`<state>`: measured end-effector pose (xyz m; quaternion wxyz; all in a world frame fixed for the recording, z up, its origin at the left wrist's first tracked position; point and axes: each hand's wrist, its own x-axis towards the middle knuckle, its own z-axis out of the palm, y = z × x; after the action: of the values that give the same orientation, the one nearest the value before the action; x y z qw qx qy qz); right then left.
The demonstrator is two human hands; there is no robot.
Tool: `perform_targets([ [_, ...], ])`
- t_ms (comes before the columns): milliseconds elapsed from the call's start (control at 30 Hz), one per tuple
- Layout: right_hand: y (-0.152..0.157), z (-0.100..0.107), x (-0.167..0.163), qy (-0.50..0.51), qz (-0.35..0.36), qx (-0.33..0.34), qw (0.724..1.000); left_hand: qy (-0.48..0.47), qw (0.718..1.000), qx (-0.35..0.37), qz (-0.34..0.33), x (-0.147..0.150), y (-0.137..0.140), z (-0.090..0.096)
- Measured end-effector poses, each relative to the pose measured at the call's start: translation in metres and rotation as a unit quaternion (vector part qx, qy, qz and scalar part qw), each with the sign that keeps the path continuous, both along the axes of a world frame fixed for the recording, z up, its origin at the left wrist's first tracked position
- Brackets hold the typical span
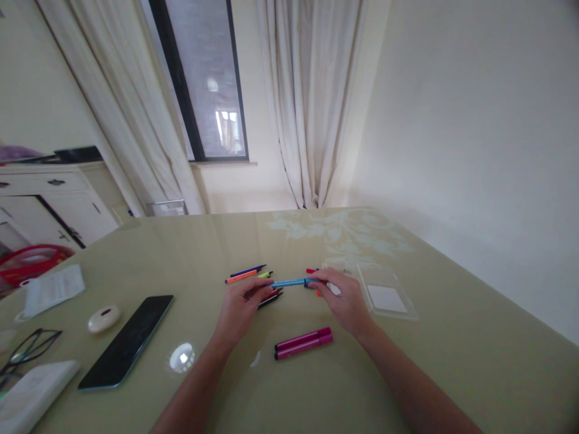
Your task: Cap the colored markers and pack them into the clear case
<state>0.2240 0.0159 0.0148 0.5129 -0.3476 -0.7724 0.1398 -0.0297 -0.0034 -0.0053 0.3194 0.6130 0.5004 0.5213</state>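
A light blue felt-tip pen (289, 283) is held level above the table between my two hands. My left hand (244, 301) pinches its left end, and my right hand (341, 295) grips the right end near a dark band. Behind and beside my left hand lie an orange pen (242, 276), a dark blue pen (246, 270) and a yellow-green pen (266, 275). A black pen (270, 300) pokes out by my left fingers. Partly hidden by my right hand is a red pen (312, 270). Two magenta pens (303, 344) lie side by side nearer to me.
A clear plastic case (398, 301) lies open right of my right hand. On the left are a black phone (129, 340), a white round case (104, 318), glasses (34, 346), a white box (38, 392) and a plastic packet (54, 289). A wall borders the table's right side.
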Motion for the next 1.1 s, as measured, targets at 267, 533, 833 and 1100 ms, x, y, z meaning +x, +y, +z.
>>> perform_targets([
  [267, 0.001, -0.003, -0.001, 0.015, 0.013, -0.024, 1.0, 0.016, 1.0, 0.017, 0.011, 0.002, -0.003, 0.003],
  [533, 0.003, -0.001, -0.001, -0.031, 0.039, -0.104, 0.993, 0.153, 0.987, 0.049, -0.002, 0.009, -0.009, 0.002],
  [833, 0.022, -0.017, 0.01, -0.218, -0.133, -0.124, 0.959, 0.321, 0.94, 0.006, -0.116, 0.023, -0.02, 0.002],
  [1100, 0.017, -0.021, -0.006, -0.332, -0.146, -0.106, 0.926, 0.293, 0.943, -0.002, -0.156, 0.018, -0.018, 0.005],
])
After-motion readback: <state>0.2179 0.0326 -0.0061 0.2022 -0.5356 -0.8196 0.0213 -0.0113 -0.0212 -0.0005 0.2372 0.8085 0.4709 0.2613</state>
